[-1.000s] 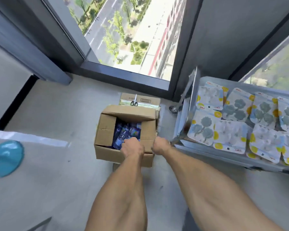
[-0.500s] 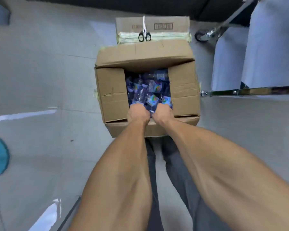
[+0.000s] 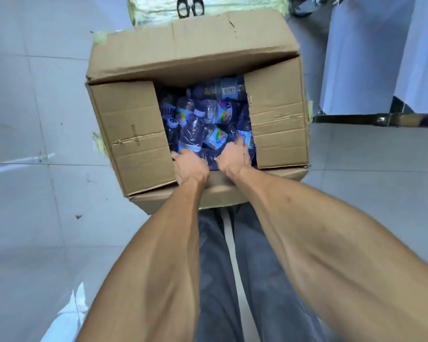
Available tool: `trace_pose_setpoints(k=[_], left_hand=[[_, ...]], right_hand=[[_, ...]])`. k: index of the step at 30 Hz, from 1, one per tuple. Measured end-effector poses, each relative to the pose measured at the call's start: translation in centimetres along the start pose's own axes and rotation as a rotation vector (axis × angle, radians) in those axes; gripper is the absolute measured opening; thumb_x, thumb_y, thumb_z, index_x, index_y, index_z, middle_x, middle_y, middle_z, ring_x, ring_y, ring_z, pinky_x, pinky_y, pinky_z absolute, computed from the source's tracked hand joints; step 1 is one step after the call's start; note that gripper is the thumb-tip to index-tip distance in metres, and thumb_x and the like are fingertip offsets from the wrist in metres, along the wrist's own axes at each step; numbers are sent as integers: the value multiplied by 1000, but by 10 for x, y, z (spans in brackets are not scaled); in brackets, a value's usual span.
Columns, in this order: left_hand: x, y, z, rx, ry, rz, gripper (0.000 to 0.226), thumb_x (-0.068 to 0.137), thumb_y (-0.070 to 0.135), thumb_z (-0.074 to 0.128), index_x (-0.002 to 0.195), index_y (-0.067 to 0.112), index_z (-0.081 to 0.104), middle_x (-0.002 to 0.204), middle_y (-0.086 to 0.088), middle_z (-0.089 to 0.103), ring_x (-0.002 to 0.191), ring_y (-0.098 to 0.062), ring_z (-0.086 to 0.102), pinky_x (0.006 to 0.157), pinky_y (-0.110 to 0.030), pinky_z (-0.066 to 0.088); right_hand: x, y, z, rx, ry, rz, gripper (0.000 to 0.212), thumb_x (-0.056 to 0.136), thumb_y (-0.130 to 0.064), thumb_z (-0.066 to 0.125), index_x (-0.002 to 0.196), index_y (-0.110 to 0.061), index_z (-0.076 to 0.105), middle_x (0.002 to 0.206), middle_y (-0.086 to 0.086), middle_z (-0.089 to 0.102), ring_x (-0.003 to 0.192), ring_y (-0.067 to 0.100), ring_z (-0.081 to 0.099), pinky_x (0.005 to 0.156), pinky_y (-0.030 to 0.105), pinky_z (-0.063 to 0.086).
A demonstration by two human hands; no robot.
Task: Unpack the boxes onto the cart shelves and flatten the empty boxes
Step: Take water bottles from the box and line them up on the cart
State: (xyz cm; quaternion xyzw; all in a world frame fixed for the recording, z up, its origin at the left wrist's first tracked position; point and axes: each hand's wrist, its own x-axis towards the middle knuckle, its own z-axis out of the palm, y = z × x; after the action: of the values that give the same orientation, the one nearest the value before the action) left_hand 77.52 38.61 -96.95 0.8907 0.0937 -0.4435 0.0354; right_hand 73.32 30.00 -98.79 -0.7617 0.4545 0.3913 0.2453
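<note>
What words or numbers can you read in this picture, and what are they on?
"9": white bottle cap inside the cardboard box.
Small print on the box's left flap: sideways, too blurred to read.
Barcode on a bottle: digits too small.
Pink letters on a bottle label: partly hidden, unreadable.
Other bottle labels: too blurred.

Brown cardboard box (image 3: 134,134), purple-blue bottles (image 3: 195,127) with rainbow-patterned labels.

Open cardboard box (image 3: 134,134) — flaps splayed — full of bottles (image 3: 195,129).
</note>
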Motion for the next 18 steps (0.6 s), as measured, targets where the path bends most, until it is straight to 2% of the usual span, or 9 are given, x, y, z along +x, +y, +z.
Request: trace_pose_setpoints(k=[1,3,5,8,10,12,15,18], left_hand=[[-10,-1,0,20,37,36,53,89,21,61,134,0,42,146,-21,29,118,-37,53,96,-42,43],[-31,3,0,67,95,74,63,85,24,65,137,2,37,151,-23,21,124,-38,46,98,-43,41],[-49,7,-6,124,132,15,63,88,29,64,139,5,37,157,-25,13,137,-38,31,105,-45,34],[-64,-2,-29,203,172,-46,54,93,33,59,138,8,41,160,-26,8,146,-37,18,110,-46,29],[-65,-15,-53,234,194,-66,64,89,39,63,139,7,40,159,-27,7,146,-37,18,109,-46,30],[-66,-27,-82,275,233,-81,75,82,46,68,140,7,39,159,-28,6,146,-38,16,109,-48,28],[-61,-46,-116,290,255,-121,74,83,37,66,143,7,33,159,-29,2,147,-39,11,107,-51,30],[-46,-61,-133,226,172,-185,78,86,32,66,148,9,24,159,-28,-3,142,-43,18,100,-53,39]], right_hand=[[-6,3,-4,-4,42,11,60,89,-25,64,138,3,43,155,16,21,139,30,32,109,38,37],[-19,4,-14,16,111,6,64,88,-22,63,139,5,37,152,17,24,136,32,34,109,38,35],[-38,-1,-23,51,146,13,66,88,-18,60,143,5,31,152,18,25,135,32,35,110,39,33],[-75,-13,-33,87,187,44,73,92,-12,54,150,8,14,160,22,7,145,36,20,117,38,26],[-95,-20,-40,120,210,73,82,91,-12,56,151,9,4,160,26,-3,148,38,10,118,40,24],[-105,-17,-55,113,262,88,87,88,-17,60,151,8,5,160,26,-2,148,38,9,118,42,25],[-98,-5,-83,21,360,62,84,85,-20,61,151,3,14,160,24,7,147,37,15,116,45,22],[-73,12,-105,-89,450,97,84,83,-25,64,152,-5,20,160,25,3,148,38,9,116,49,16]])
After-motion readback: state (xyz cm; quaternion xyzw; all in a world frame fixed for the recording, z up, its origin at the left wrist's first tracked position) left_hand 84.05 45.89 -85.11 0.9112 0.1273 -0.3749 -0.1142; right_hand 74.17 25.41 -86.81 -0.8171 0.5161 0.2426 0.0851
